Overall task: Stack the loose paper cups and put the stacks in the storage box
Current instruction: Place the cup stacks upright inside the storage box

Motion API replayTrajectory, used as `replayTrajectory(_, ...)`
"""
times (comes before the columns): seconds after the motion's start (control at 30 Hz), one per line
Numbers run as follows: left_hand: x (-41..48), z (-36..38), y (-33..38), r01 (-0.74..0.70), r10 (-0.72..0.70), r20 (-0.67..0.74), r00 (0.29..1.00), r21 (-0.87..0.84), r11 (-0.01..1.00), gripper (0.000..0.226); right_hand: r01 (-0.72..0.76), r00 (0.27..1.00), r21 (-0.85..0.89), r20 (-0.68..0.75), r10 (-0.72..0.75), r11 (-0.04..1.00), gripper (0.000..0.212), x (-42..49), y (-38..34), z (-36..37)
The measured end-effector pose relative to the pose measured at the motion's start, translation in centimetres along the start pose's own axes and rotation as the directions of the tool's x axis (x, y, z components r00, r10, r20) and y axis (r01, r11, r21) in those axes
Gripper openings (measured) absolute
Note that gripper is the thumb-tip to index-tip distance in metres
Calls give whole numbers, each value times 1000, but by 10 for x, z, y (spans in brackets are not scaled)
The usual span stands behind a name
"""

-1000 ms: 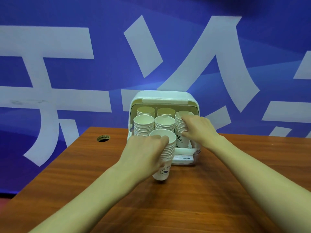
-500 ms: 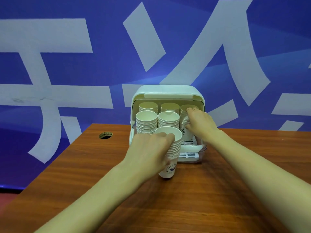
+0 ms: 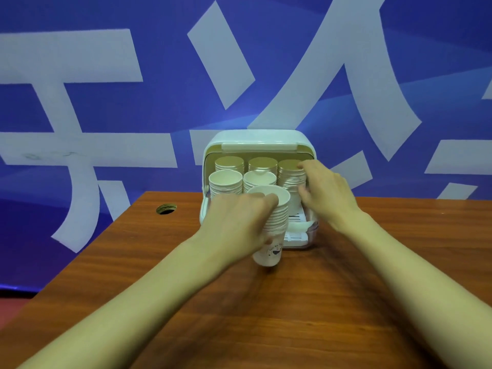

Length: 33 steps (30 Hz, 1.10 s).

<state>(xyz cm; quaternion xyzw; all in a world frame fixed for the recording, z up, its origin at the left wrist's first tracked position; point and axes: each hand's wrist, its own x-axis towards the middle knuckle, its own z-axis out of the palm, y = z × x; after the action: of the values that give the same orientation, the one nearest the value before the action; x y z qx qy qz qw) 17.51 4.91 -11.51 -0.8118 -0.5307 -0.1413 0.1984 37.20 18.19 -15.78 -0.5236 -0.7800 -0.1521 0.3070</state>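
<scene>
The left hand (image 3: 239,222) is gripping a tall cup stack (image 3: 275,233) round its upper part, fingers & thumb wrapping the sides just under the top rim. That stack is leaning a bit, bottom cup w/ a small dark print, sitting right in front of the storage box (image 3: 259,137). Can't tell if its base is touching the worktop (image 3: 266,315) or hanging just above it.

The right hand (image 3: 324,193) is reaching into the box's right side & holding the back-right stack (image 3: 288,174), one fingertip at the rim, thumb lower on the side.

The box is standing at the far edge of the worktop w/ its front open, white slotted tray showing at the bottom. Inside, 4 more stacks are standing upright: back-left stack (image 3: 229,163), back-mid stack (image 3: 263,163), front-left stack (image 3: 225,182), front-mid stack (image 3: 259,178). The front-right spot is lying mostly hidden behind hands & cups.

A round cable hole (image 3: 166,209) is showing in the worktop, left of the box. A blue backdrop (image 3: 106,75) w/ big white strokes is filling the rear.
</scene>
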Motion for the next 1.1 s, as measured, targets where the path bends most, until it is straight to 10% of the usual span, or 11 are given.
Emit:
replayTrajectory(0.4, 57, -21, 20, 60, -77, -77, 994, -210, 976, 44, -152, 986, 203, -39, 163, 967, 9, -10, 21, -29)
replayTrajectory(1.1, 98, 53, 37, 96, -96, 17, 995, -47, 994, 25, -252, 964, 153, 124, 235, 955, 11, -8, 45, -33)
